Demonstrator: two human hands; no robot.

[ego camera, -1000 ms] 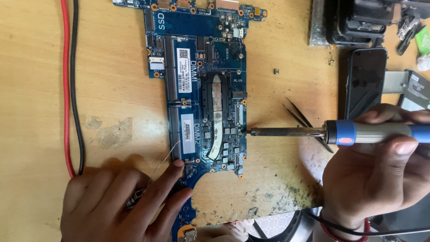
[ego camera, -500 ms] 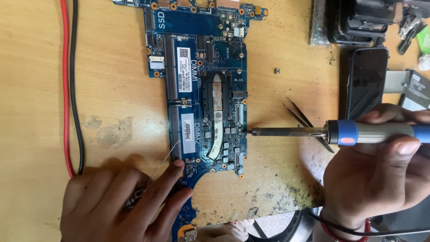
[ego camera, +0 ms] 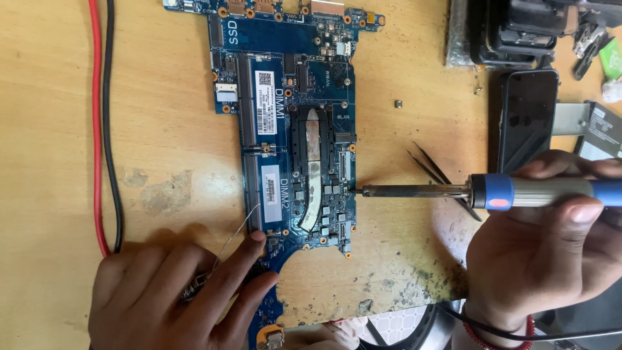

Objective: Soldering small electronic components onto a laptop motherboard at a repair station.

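The right hand (ego camera: pixel 551 259) wraps its fingers around a blue-collared soldering iron with a long metal shaft (ego camera: pixel 453 192), tip touching the right edge of the flat blue laptop circuit board (ego camera: pixel 298 149) on the scuffed wooden table (ego camera: pixel 162 129). The left hand (ego camera: pixel 175 295) pins the board's lower corner, fingers pinching thin silvery solder wire (ego camera: pixel 236 230). This looks like joint soldering; next calls for feeding wire to the tip.

iron tip (ego camera: pixel 360 192): crept slightly left, now at right edge of blue board (ego camera: pixel 291 129) | R hand (ego camera: pixel 551 253): thumb resettled a bit on handle | L hand (ego camera: pixel 175 291): barely shifted, solder wire (ego camera: pixel 236 230) tilt approx. same
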